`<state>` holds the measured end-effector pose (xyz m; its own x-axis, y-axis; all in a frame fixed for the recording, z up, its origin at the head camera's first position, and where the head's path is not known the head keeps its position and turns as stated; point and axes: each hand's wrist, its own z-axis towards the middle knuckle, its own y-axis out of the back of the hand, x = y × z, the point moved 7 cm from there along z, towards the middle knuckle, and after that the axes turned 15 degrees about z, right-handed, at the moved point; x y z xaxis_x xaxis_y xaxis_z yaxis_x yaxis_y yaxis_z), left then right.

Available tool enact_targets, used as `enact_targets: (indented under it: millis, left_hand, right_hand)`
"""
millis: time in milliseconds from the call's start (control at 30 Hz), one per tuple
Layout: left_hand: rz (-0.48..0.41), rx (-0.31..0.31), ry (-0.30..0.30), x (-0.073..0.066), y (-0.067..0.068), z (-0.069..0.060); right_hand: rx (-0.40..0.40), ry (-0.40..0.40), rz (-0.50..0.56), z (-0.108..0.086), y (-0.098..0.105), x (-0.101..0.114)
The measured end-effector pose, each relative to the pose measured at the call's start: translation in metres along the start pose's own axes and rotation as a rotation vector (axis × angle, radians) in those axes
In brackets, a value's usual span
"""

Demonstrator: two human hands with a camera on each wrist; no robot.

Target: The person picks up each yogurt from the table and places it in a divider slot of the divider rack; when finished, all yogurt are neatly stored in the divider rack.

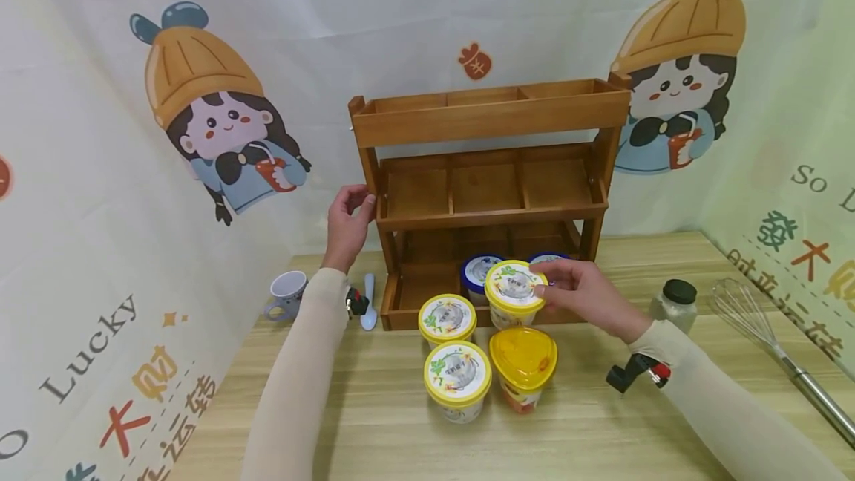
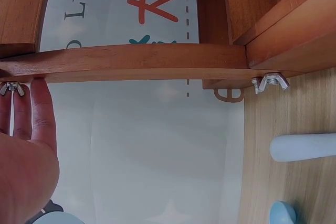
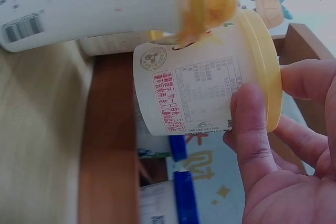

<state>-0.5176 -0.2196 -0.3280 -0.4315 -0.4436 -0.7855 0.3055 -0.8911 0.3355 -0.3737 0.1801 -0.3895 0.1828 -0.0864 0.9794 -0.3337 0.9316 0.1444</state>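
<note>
My right hand (image 1: 588,294) grips a white tub with a yellow lid (image 1: 516,286) by its side near the lid. In the right wrist view the thumb lies along the printed wall of this tub (image 3: 205,82), which is held in front of the rack's lower shelf. My left hand (image 1: 349,225) touches the left post of a brown wooden rack (image 1: 490,119); its fingers look straight against the post (image 2: 131,62) near a wing nut. Two more yellow-lidded tubs (image 1: 447,316) (image 1: 458,371) stand before the rack. Two blue-lidded tubs (image 1: 482,270) (image 1: 549,257) sit in the lower shelf.
A container with a rounded triangular yellow lid (image 1: 523,359) stands beside the front tub. At left are a mug (image 1: 289,289) and a pale blue spoon (image 1: 369,306). To the right are a black-capped jar (image 1: 676,301) and a whisk (image 1: 768,340). Printed cloth hangs behind.
</note>
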Motion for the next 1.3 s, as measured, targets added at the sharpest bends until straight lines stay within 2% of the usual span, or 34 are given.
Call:
enact_targets:
  millis: [167, 300, 600, 733, 900, 1133, 1300]
  left_hand:
    - [-0.032, -0.006, -0.023, -0.002, 0.0, 0.0]
    - [-0.024, -0.004, -0.015, -0.001, 0.0, 0.0]
    - [-0.026, 0.004, 0.0, 0.0, 0.001, 0.001]
    - [-0.027, 0.001, -0.01, -0.001, 0.0, 0.001]
    - [-0.026, 0.0, 0.003, -0.001, 0.0, 0.0]
    - [-0.018, -0.001, 0.007, -0.001, 0.0, -0.001]
    - [0.009, -0.01, -0.001, -0.002, 0.001, -0.001]
  right_hand:
    - [0.001, 0.024, -0.011, 0.004, -0.002, 0.016]
    - [0.0, 0.041, -0.046, 0.011, -0.005, 0.025]
    - [0.037, 0.089, -0.115, 0.04, -0.024, 0.045]
    - [0.072, 0.116, -0.125, 0.053, -0.038, 0.055]
    - [0.103, 0.112, -0.114, 0.071, -0.058, 0.064]
    - [0.159, 0.137, -0.163, 0.097, -0.087, 0.065]
    - [0.18, 0.121, -0.16, 0.115, -0.105, 0.065]
